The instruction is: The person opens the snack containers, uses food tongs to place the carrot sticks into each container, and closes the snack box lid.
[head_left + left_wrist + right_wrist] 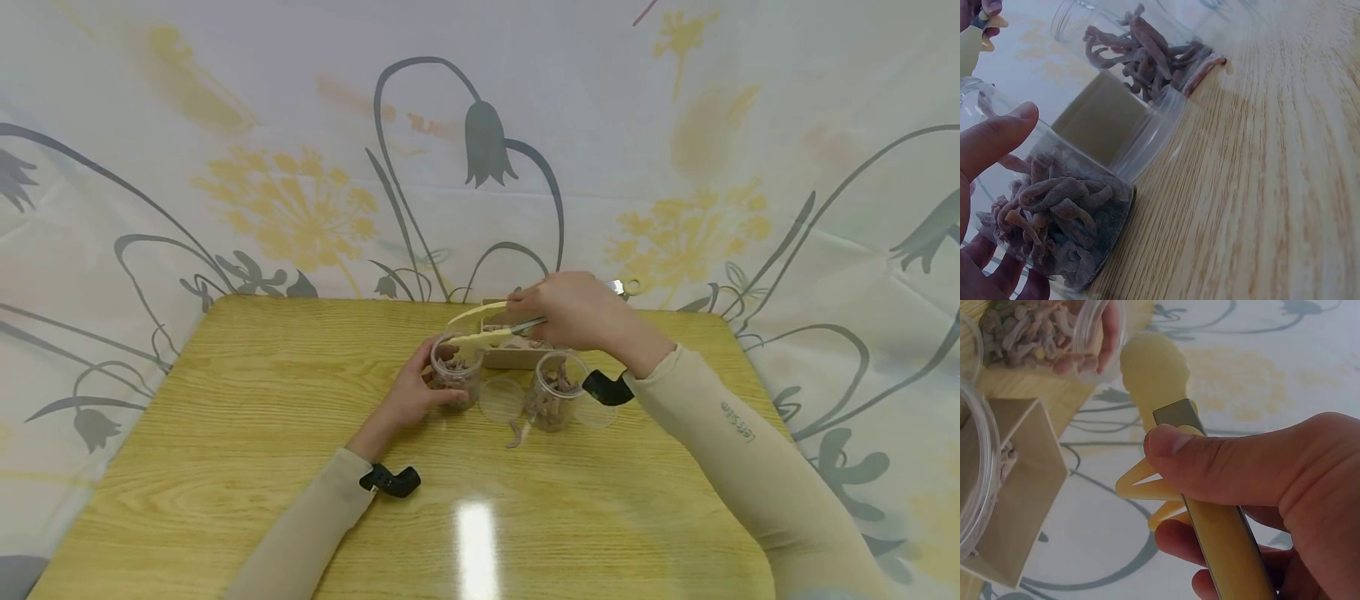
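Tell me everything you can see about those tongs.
The tongs have scalloped, pale yellow heads, metal-looking arms with yellow parts, and a ring at the back end. The right hand grips them. The heads stand apart, pointing toward the left clear jar, the lower one at its mouth; whether it touches the contents is unclear.

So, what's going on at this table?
A person's left hand holds a clear jar with greyish-brown strips inside. The right hand grips yellow-tipped tongs at that jar's mouth. To its right stands a second jar of strips. An open box with more sits behind, and one loose strip lies on the table.
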Action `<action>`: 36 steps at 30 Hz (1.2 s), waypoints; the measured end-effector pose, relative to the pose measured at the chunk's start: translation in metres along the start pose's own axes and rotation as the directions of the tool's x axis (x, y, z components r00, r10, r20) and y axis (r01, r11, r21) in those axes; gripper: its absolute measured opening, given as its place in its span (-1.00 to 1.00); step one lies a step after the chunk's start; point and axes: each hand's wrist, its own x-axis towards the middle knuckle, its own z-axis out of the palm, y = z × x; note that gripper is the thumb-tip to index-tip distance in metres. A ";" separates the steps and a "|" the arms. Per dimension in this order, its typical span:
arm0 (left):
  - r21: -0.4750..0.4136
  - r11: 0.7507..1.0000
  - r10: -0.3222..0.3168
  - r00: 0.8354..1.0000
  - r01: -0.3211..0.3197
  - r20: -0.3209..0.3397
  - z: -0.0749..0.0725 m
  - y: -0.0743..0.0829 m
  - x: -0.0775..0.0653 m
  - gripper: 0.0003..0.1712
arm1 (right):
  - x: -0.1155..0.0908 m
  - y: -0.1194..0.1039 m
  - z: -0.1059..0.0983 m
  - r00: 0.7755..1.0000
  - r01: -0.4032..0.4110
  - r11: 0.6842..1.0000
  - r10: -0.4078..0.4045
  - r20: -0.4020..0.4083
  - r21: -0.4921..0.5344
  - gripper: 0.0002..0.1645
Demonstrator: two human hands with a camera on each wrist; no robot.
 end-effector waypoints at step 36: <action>-0.006 1.000 0.019 1.000 -0.019 0.012 0.002 0.032 -0.010 -0.04 | 0.020 0.063 0.054 0.850 -0.374 0.926 0.367 0.377 -0.056 -0.66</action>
